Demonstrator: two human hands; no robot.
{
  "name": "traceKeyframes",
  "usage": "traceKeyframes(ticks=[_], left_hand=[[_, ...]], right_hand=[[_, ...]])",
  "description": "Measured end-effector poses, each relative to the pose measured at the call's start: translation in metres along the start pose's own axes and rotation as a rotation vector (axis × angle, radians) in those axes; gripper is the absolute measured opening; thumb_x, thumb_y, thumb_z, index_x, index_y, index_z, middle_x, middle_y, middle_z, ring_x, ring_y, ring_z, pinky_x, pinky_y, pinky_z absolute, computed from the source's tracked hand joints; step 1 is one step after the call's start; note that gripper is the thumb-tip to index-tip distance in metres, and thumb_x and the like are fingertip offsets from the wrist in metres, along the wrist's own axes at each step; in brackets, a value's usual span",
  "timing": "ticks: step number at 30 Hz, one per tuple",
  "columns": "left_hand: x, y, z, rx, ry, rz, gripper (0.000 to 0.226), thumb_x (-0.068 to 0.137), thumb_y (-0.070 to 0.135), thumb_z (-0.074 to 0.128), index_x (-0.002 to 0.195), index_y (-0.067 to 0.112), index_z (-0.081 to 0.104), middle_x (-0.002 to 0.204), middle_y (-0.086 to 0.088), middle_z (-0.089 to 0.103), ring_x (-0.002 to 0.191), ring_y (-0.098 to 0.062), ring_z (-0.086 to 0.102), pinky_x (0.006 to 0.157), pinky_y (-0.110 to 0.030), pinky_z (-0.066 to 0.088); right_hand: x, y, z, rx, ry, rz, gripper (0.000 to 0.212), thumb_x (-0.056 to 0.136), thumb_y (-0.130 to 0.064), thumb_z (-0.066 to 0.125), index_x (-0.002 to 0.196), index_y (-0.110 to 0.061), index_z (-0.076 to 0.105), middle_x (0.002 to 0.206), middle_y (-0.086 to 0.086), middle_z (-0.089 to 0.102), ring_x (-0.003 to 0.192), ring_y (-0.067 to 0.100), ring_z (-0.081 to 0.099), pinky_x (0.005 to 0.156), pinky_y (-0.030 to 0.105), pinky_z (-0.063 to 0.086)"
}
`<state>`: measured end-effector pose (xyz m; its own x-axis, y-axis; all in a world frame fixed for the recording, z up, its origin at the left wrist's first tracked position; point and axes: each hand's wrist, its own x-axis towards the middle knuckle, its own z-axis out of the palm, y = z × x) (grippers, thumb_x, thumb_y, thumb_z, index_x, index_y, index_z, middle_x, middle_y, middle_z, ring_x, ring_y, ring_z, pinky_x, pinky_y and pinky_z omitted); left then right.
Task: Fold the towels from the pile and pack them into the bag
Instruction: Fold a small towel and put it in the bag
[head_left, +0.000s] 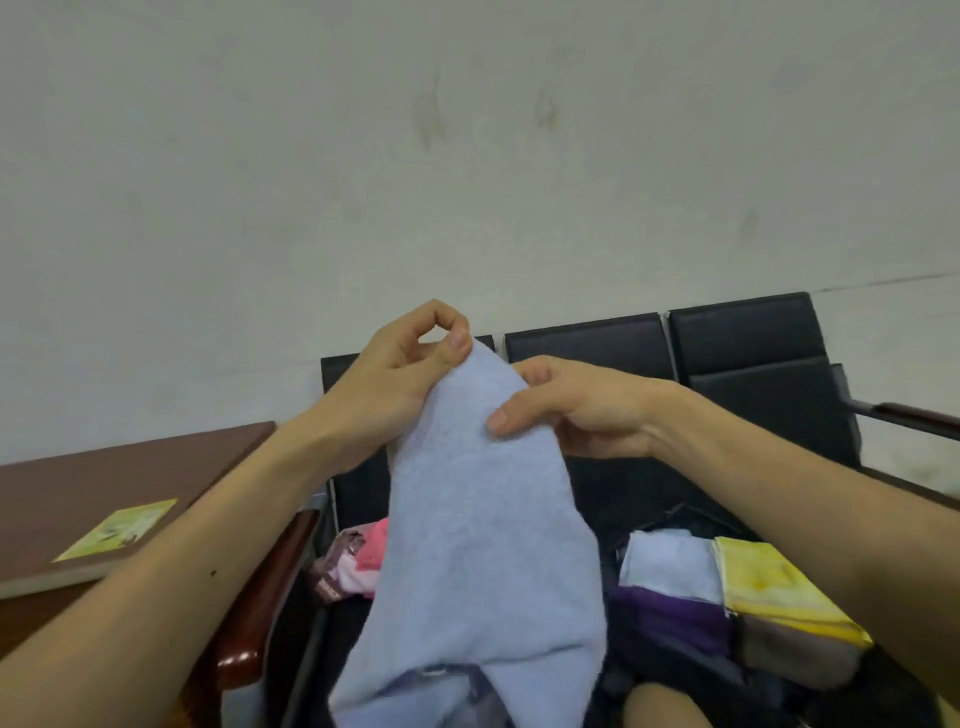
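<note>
A light blue towel (478, 545) hangs in front of me, held up by its top edge. My left hand (400, 374) pinches the top corner between thumb and forefinger. My right hand (566, 405) grips the towel's upper right edge just below that. To the lower right, folded towels lie in a dark bag (670, 654): a white one (670, 566), a purple one (670, 618), a yellow one (779, 587) and a brownish one (795, 654). Behind the blue towel, a pile of pink and patterned towels (358, 561) rests on the seat at left.
A row of black chairs (748, 364) stands against a pale wall. On the left is a brown wooden table (93, 483) with a yellow-green card (119, 527) on it. A glossy wooden armrest (260, 597) lies between the table and the seat. My knee (660, 706) shows at the bottom.
</note>
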<state>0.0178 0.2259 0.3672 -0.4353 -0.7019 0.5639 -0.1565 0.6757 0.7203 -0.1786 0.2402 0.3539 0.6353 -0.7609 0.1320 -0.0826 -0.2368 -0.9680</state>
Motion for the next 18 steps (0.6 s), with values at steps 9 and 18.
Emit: traceKeyframes(ticks=[9,18], left_hand=[[-0.009,-0.018,-0.023,0.24,0.219,0.074,0.022,0.104,0.034,0.046,0.088,0.02,0.05,0.061,0.003,0.045,0.056,-0.014,0.033,0.048,-0.017,0.029],[-0.025,-0.086,-0.052,0.406,0.326,-0.156,0.024,0.105,0.037,0.043,0.091,0.019,0.05,0.071,-0.014,0.05,0.065,-0.021,0.041,0.061,-0.032,0.034]], right_hand=[[-0.036,0.049,-0.016,-0.263,0.127,0.13,0.029,0.073,-0.007,0.074,0.096,0.009,0.07,0.105,0.02,0.073,0.097,0.037,0.07,0.085,0.04,0.057],[-0.072,0.024,-0.041,-0.413,0.106,0.277,0.031,0.084,-0.007,0.075,0.114,-0.006,0.068,0.112,0.011,0.073,0.102,0.029,0.07,0.084,0.034,0.058]])
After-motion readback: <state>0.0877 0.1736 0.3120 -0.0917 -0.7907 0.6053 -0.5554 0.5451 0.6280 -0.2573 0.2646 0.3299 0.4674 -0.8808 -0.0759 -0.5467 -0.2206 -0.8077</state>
